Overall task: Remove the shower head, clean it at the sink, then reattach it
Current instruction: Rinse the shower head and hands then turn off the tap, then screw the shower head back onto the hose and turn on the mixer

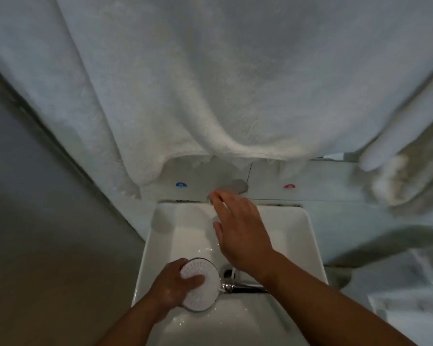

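Note:
The round white shower head (198,293) lies face up over the white sink (308,236), its chrome handle (243,288) pointing right. My left hand (171,288) grips the head from the left, thumb across its face. My right hand (240,233) is stretched over the basin with fingers apart, its fingertips touching or just short of the grey tap spout (233,187) at the back; I cannot tell which. Water glistens on the basin floor near the drain (228,272).
A large white towel (210,83) hangs over the back of the sink and hides the wall above. A blue mark (181,184) and a red mark (289,186) sit on the ledge either side of the tap. More towels lie at the right.

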A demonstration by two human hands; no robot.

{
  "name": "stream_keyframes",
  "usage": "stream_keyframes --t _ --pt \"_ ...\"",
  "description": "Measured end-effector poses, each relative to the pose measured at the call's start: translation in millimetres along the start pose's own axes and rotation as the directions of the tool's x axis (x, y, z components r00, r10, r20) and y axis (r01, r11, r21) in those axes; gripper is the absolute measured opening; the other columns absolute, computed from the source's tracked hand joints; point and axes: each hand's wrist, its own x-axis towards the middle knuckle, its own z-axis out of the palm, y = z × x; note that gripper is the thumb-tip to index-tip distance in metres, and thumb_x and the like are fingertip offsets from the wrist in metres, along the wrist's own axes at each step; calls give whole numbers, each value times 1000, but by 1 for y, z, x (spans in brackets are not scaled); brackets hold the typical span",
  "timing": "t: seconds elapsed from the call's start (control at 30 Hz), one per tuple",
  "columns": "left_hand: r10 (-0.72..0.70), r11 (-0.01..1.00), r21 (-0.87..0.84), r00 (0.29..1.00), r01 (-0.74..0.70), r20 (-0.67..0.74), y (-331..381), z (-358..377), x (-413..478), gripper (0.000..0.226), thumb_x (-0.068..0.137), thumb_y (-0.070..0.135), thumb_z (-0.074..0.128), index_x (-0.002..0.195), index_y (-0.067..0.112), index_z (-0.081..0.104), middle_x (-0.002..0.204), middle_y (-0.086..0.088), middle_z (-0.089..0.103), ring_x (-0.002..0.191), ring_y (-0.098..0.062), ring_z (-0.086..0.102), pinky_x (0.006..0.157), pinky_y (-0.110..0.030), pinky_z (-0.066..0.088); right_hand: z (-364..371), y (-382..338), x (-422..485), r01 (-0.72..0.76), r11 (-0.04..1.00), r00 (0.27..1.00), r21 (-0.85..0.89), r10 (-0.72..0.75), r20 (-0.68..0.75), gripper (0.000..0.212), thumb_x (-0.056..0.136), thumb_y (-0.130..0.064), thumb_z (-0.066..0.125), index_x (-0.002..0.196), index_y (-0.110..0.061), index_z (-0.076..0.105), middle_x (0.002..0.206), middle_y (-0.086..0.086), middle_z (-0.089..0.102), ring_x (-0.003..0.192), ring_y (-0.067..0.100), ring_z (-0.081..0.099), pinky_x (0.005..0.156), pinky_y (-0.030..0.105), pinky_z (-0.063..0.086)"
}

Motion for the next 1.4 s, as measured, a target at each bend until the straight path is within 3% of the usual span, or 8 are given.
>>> stream_keyframes --t 0.17,0.27,0.4,0.57,0.7,0.93,1.1,1.4 --pt "146 958 242 988 -152 40 5 -10 5 27 69 36 85 90 26 71 89 3 77 86 -18 71 73 -37 59 2 1 -24 -32 989 998 142 24 59 67 91 -25 65 152 -22 38 158 2 38 145 17 35 118 34 33" --pt "353 825 434 930 -362 106 25 -3 -4 23 77 31 81 91 35 64 84 19 69 81 -11 65 68 -16 46 15 16 -83 -309 916 949 254 313 26 50 86 -25 61 135 -28 53 140 -9 50 125 13 54 100 26 49" --pt "512 711 385 809 -588 290 51 13 -15 25 81 25 73 102 36 64 85 17 71 78 -6 65 73 -25 53 40 27 -154 -512 859 756 -13 458 467 74 85 -50 62 151 -32 35 155 -11 34 146 18 31 115 29 30" --pt "628 569 291 635 -769 451 88 40 -12 33 89 23 73 111 44 59 95 15 72 85 -3 67 72 -16 52 28 36 -164 -663 749 726 2 641 249 20 99 -43 52 108 -25 53 107 -2 64 99 22 62 85 38 46" --pt "709 433 199 468 -879 528 117 67 -8 30 91 34 69 121 33 65 110 15 72 101 1 67 88 -17 51 -5 53 -179 -695 717 718 45 691 81 17 98 -40 54 106 -24 53 103 -1 62 93 22 59 79 38 43" --pt "675 373 166 390 -913 626 132 160 -25 37 88 42 63 120 26 68 111 16 73 101 2 68 89 -14 50 -33 96 -247 -784 613 620 97 781 76 14 99 -37 52 102 -24 49 105 1 62 98 25 59 81 38 40" --pt "549 387 161 367 -908 751 146 272 -54 31 85 35 71 115 33 65 97 20 72 86 -1 67 77 -14 50 -70 133 -338 -865 465 481 188 875 53 17 98 -37 56 93 -31 42 95 -5 61 82 17 55 72 32 39" --pt "115 785 266 554 -559 825 94 513 -126 25 82 13 83 102 21 72 96 -1 78 92 -23 74 65 -28 59 -181 198 -606 -917 171 218 361 971 96 16 83 -45 77 96 -39 73 80 -21 70 80 0 64 66 13 42"
